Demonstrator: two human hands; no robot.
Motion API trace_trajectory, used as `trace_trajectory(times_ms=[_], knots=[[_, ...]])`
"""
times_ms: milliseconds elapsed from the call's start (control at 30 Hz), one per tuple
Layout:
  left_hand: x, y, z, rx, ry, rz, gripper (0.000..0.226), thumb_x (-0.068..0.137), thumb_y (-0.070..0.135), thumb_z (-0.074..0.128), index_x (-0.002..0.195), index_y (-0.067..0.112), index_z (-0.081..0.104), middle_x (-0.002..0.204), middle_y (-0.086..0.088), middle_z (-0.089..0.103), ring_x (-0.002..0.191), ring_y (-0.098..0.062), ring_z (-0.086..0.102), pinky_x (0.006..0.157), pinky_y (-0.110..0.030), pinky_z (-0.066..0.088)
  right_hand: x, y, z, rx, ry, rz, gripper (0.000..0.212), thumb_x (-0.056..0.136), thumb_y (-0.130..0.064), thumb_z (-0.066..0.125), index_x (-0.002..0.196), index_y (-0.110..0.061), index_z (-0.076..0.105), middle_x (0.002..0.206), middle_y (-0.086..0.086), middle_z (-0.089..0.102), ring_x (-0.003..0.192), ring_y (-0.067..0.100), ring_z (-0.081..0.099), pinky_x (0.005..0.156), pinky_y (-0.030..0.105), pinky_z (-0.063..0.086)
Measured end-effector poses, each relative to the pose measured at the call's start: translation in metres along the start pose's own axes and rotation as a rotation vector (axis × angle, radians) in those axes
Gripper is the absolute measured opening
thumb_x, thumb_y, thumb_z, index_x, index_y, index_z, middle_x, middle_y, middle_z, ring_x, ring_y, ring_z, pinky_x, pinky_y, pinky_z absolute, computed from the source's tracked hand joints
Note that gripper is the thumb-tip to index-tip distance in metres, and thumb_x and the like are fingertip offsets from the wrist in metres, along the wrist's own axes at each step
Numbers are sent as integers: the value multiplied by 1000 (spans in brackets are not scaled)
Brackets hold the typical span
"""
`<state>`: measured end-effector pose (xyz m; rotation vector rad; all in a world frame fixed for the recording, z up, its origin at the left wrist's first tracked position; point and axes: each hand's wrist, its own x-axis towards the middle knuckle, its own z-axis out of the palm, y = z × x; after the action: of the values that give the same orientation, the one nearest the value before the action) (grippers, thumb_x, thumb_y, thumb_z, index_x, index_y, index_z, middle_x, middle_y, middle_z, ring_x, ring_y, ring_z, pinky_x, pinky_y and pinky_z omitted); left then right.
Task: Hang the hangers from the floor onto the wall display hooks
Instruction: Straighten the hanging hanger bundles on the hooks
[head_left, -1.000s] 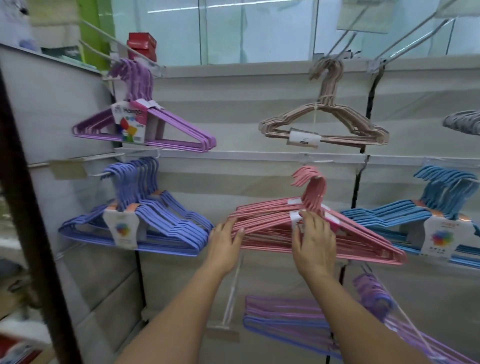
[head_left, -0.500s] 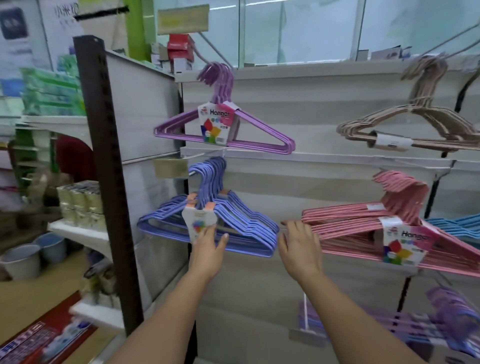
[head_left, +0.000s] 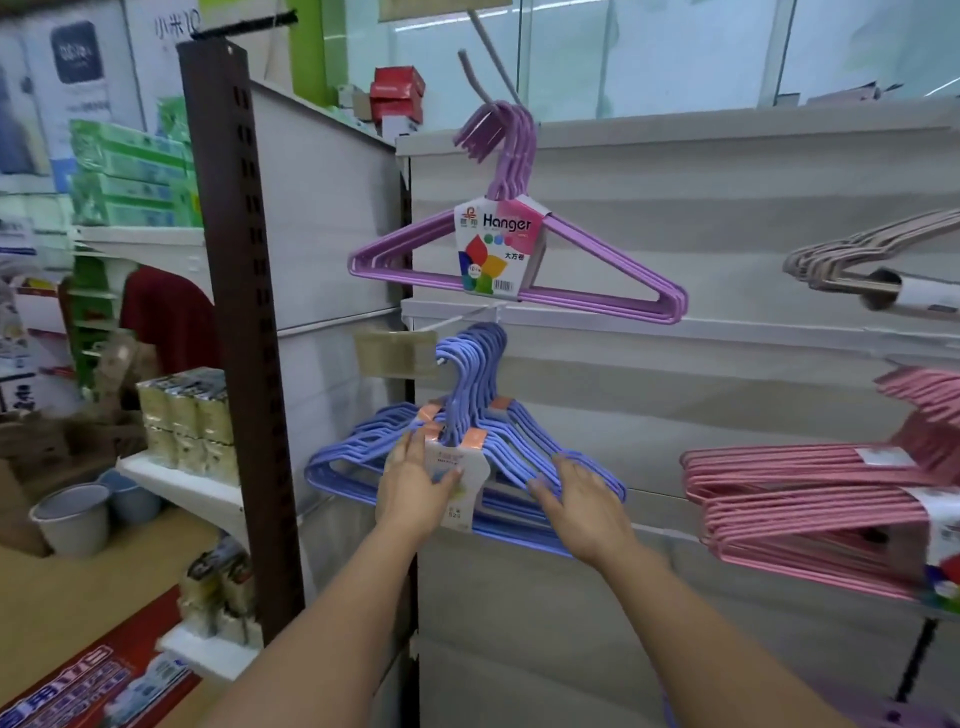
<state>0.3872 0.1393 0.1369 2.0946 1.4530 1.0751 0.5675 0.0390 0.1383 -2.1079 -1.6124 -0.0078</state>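
Bundles of blue hangers (head_left: 483, 436) hang on a wall hook at centre. My left hand (head_left: 415, 486) lies flat with straight fingers against the white label on their front. My right hand (head_left: 576, 501) touches the bundle's right arm with straight fingers. A purple hanger bundle (head_left: 566, 280) with a "Hanger" label hangs on the hook above. Pink hanger bundles (head_left: 810, 499) hang at the right, and a beige bundle (head_left: 857, 260) hangs at the upper right, partly cut off by the frame.
A dark brown slotted upright post (head_left: 239, 332) stands left of the display wall. Behind it are shelves with packaged goods (head_left: 182, 415) and green boxes (head_left: 130, 176). Grey buckets (head_left: 78, 519) sit on the floor at left. A red mat (head_left: 88, 680) lies at the lower left.
My view swung left from the pink hangers to the blue ones. Both hands left the pink bundle and now touch the blue bundle.
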Motion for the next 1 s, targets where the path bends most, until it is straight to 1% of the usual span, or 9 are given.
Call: trace_trajectory(times_ms=[233,333,433,533,700,767,833,900,1000], knots=[[48,-5,-7,187,-162,-2,86,89,68,36,153,21,3,161,3,-6,148,-16,-7,119,-45,-2,37,-27,21,5,-55,-15,81,92,-66,35,153,-19,10,160,-2,14,146,19,14,116,37,16],[69,-3,-10,199,-225,83,82,89,69,30,153,24,7,161,5,2,148,-15,-4,118,-48,-5,51,-39,28,-1,-69,35,88,88,-71,35,154,-21,7,161,-3,9,147,19,10,117,41,14],[85,-7,-9,165,-315,212,72,90,67,29,150,27,24,158,6,22,147,-14,12,118,-50,-4,67,-49,32,-23,-61,122,91,85,-74,33,154,-22,4,161,-3,7,148,21,9,119,44,14],[91,-10,-4,84,-329,281,62,92,63,31,144,29,35,149,3,37,143,-17,24,118,-48,3,73,-52,37,11,-62,196,85,88,-71,31,154,-23,6,161,-3,8,147,23,13,117,47,18],[98,-13,2,-47,-347,274,58,83,73,39,116,30,58,119,5,61,117,-19,54,105,-47,36,73,-55,40,32,-15,235,77,94,-63,31,154,-20,10,160,-1,14,145,26,16,116,44,22],[102,-14,1,-180,-375,246,56,76,73,51,112,31,60,113,9,65,110,-16,58,100,-43,42,74,-56,38,30,-26,242,76,94,-63,31,154,-21,10,160,-1,14,145,25,17,115,44,23],[109,-18,-4,-492,-453,120,46,76,51,69,111,21,64,107,6,68,103,-17,62,92,-36,49,74,-55,35,21,-42,235,77,93,-64,32,154,-21,12,159,-2,17,144,24,20,114,44,25],[120,-23,-12,-861,-477,-55,27,86,16,61,112,6,63,101,-7,68,100,-26,62,85,-37,50,77,-54,32,39,-48,228,74,94,-61,37,152,-20,19,157,-2,24,142,22,25,113,43,26],[137,-21,-23,-1108,-362,-177,24,94,8,43,112,6,58,96,-8,67,94,-23,62,83,-33,50,86,-61,23,219,139,212,48,100,-37,39,142,-15,42,147,4,42,132,23,42,107,37,34]])
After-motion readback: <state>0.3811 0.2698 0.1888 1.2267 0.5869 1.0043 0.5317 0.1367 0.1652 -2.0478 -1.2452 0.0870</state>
